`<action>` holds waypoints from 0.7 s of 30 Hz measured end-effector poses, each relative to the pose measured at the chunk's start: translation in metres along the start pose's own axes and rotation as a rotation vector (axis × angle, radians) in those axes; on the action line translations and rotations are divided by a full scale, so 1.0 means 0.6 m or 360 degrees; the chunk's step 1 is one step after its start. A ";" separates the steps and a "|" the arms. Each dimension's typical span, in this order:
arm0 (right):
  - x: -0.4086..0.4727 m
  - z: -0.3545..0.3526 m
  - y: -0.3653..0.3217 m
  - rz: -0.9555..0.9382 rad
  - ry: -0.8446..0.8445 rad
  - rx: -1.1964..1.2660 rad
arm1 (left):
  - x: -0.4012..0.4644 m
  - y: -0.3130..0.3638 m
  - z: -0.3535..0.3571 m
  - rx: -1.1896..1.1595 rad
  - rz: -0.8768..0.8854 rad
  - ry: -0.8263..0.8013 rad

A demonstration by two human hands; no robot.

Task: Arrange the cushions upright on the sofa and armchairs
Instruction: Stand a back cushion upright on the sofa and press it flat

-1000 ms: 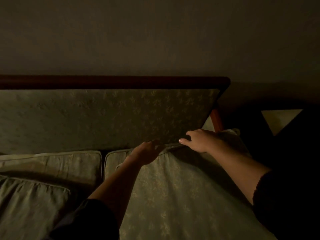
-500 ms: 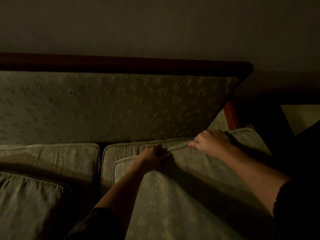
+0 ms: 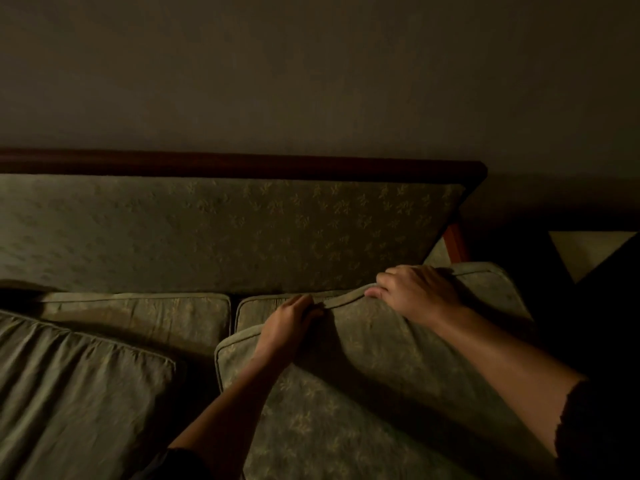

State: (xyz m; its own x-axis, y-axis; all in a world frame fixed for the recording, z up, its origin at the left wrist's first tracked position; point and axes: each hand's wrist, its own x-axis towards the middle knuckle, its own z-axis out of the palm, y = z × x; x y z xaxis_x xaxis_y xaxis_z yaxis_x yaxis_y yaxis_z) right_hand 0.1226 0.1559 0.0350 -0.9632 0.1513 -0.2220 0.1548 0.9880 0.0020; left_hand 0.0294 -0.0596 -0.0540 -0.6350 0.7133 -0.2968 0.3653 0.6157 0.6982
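Observation:
A large olive-green patterned cushion (image 3: 363,403) lies tilted over the right seat of the sofa (image 3: 242,233), its piped far edge raised near the backrest. My left hand (image 3: 287,323) pinches that far edge near its middle. My right hand (image 3: 415,292) grips the same edge further right, fingers curled over the piping. A second green cushion (image 3: 76,393) lies flat on the left seat, nearer to me. The room is dim.
The sofa's dark wooden top rail (image 3: 242,166) runs along a plain wall. A reddish wooden arm post (image 3: 455,242) stands at the sofa's right end. Beyond it sit deep shadow and a pale patch of floor (image 3: 585,251). Seat cushions (image 3: 138,313) show under the loose ones.
Both hands have pulled the cushion's far edge back from the backrest toward me, exposing the seat cushion's rear edge. The view has shifted slightly.

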 end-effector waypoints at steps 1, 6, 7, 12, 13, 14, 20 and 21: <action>-0.002 -0.018 -0.010 -0.0018 0.0025 0.0021 | -0.014 0.003 -0.017 0.0048 0.0017 0.0032; -0.009 -0.097 -0.050 -0.0129 0.0231 0.0049 | -0.060 0.028 -0.109 0.0237 0.0177 0.0225; -0.011 -0.111 -0.054 -0.0155 0.0309 0.0047 | -0.064 0.034 -0.128 0.0274 0.0209 0.0268; -0.003 -0.165 -0.059 -0.0230 0.0716 0.0021 | -0.063 0.070 -0.215 0.0367 0.0410 0.0489; 0.000 -0.175 -0.059 -0.0244 0.0767 0.0028 | -0.060 0.077 -0.233 0.0394 0.0450 0.0526; 0.004 -0.182 -0.057 -0.0256 0.0812 0.0039 | -0.056 0.084 -0.248 0.0426 0.0493 0.0557; 0.023 -0.181 -0.002 -0.0280 0.0943 0.0084 | -0.017 0.129 -0.284 0.0645 0.0753 0.0773; 0.031 -0.177 0.009 -0.0271 0.0955 0.0083 | -0.006 0.136 -0.283 0.0639 0.0751 0.0820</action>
State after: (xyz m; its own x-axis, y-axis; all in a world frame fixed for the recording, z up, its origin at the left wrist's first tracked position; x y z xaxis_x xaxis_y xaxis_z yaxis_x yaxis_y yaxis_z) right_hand 0.0821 0.1676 0.1345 -0.9285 -0.0014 0.3713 -0.0161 0.9992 -0.0363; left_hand -0.0541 -0.0684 0.1145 -0.5513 0.7441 0.3773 0.8278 0.4314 0.3586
